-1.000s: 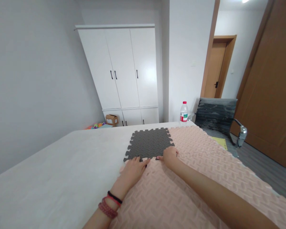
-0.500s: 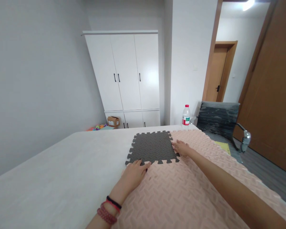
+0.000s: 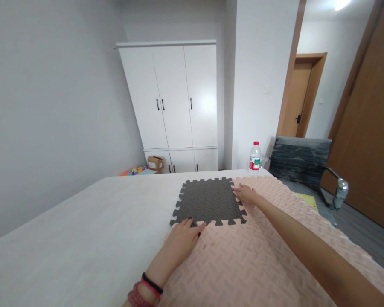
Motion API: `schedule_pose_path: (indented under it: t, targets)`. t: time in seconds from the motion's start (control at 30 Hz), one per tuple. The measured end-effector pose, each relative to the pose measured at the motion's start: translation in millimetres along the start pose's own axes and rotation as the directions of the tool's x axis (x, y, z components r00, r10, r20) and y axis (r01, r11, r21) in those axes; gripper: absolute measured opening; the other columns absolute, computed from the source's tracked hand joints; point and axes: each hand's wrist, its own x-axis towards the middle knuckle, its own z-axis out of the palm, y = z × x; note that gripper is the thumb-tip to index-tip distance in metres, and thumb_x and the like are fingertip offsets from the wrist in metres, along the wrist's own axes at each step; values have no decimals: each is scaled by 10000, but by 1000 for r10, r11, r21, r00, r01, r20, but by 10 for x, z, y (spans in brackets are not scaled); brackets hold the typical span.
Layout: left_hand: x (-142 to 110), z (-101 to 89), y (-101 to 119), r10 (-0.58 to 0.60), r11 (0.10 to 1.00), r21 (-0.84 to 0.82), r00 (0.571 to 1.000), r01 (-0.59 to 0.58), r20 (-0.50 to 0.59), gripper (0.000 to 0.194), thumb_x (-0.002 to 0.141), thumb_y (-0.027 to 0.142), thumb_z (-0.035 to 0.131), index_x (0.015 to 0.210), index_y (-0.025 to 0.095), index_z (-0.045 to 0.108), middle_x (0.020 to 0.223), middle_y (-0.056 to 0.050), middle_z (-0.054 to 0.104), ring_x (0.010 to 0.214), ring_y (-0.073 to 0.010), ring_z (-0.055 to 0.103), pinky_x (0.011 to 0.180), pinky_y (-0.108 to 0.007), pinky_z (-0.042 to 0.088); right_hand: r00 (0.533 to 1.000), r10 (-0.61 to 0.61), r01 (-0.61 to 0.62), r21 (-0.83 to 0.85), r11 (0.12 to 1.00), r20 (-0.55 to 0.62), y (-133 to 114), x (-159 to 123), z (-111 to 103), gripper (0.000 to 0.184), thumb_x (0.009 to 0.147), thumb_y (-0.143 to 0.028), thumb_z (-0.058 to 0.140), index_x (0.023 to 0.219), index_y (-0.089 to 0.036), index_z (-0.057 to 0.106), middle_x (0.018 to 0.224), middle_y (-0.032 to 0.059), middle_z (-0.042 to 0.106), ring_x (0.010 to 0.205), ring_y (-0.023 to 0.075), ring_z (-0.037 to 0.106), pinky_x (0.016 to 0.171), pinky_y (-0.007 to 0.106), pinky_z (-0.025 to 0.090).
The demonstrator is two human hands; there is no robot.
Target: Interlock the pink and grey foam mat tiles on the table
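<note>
A dark grey foam mat tile (image 3: 209, 200) with jigsaw-toothed edges lies flat on the white table. Pink foam mat tiles (image 3: 230, 256) with a raised pattern border it at the front and on the right. My left hand (image 3: 183, 238) rests flat, fingers out, across the seam at the grey tile's near left corner. On the right seam lies my right hand (image 3: 245, 195), its fingers stretched onto the grey tile's edge. Neither hand grips anything. Part of each seam is hidden under the fingers.
White tabletop (image 3: 83, 221) spreads on the left. A water bottle (image 3: 255, 157) with a red cap stands at the far right corner. Beyond the right edge is a dark office chair (image 3: 299, 164). A white cabinet (image 3: 173, 98) and a cardboard box (image 3: 155, 163) are behind the table.
The view has shifted slightly, so everything sits a little further right. My right hand has moved slightly up along the grey tile's right edge. The left hand stays at the near seam.
</note>
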Motion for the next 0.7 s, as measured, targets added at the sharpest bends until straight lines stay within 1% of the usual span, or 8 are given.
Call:
schedule_pose_path:
  t: [0.13,0.2,0.3,0.43,0.53,0.6,0.7]
  targets:
    - [5,-19,11,-12,1000,2,1000,12,23,447,911,246,355,1321,360,493,1267,-130,570,1189,-281,518,946,-441,419,999,-20,20,7,1000,33,66,-6,114,463,935,-495,358,1371,-359,430,1513,73,270,1380,302,220,1037,594,238]
    - [7,-17,11,-18,1000,-3,999,19,33,450,907,244,367,1324,358,490,1273,-127,567,1199,-282,512,953,-441,416,999,-33,33,8,999,41,103,-22,130,478,942,-511,327,1392,-367,396,1523,71,247,1389,297,198,1050,585,219]
    - [9,-2,-1,-14,1000,-10,1000,15,26,450,906,247,371,1326,357,488,1287,-128,559,1208,-281,508,955,-439,417,999,-28,28,5,1000,43,125,-46,137,497,947,-518,292,1414,-362,359,1531,81,221,1399,304,164,1054,601,187]
    - [-2,12,-18,-10,1000,-1,1000,10,16,455,906,233,361,1323,358,492,1298,-130,558,1219,-280,505,954,-444,420,999,-21,21,5,1000,48,106,-74,122,506,945,-519,294,1414,-342,366,1514,107,255,1382,312,213,1037,620,196]
    - [-15,2,-14,-14,1000,1,1000,14,20,453,907,236,366,1325,352,494,1305,-130,559,1225,-288,503,962,-453,418,999,-39,39,3,999,36,86,-63,81,492,947,-507,304,1407,-349,376,1495,103,297,1366,294,254,1038,579,231]
    - [-19,-10,-8,-16,1000,2,1000,16,22,454,905,234,368,1327,345,495,1310,-136,557,1233,-297,497,963,-462,419,999,-39,39,-5,999,15,65,-18,52,487,946,-503,315,1407,-357,372,1495,99,294,1354,287,280,1036,553,254]
    - [-16,-19,-15,-15,1000,-4,1000,15,28,458,906,235,361,1333,336,492,1313,-151,553,1229,-305,501,955,-472,428,1000,-6,5,-25,1000,-28,13,101,39,496,950,-484,321,1424,-339,340,1506,122,255,1344,312,285,1011,590,263]
